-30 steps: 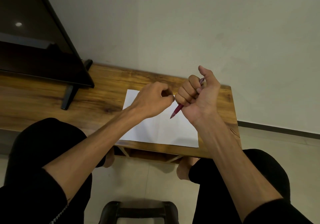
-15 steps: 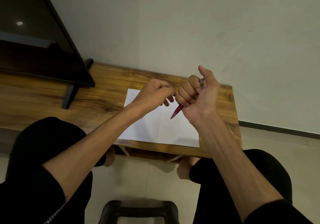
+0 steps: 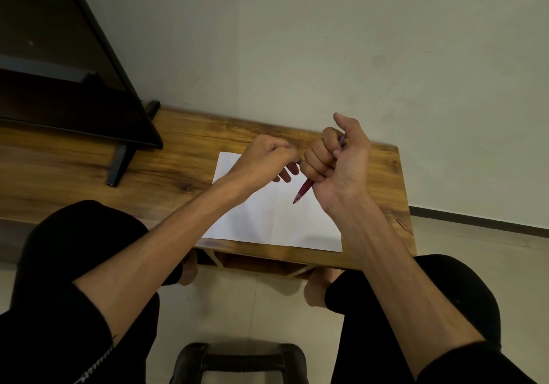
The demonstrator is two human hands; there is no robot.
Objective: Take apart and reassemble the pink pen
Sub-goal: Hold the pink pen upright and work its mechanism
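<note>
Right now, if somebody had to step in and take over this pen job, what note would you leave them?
Right hand: fist closed round the pink pen, tip pointing down and left above the white paper.
Left hand: close beside the right fist, fingertips pinched together; whether it holds a small part cannot be seen.
Both hands are raised above the wooden table.
Done: unclear. No loose pen parts show on the paper or table, and the pen looks whole where visible.
Left: take the pen apart, or finish doing so, then put it back together.
</note>
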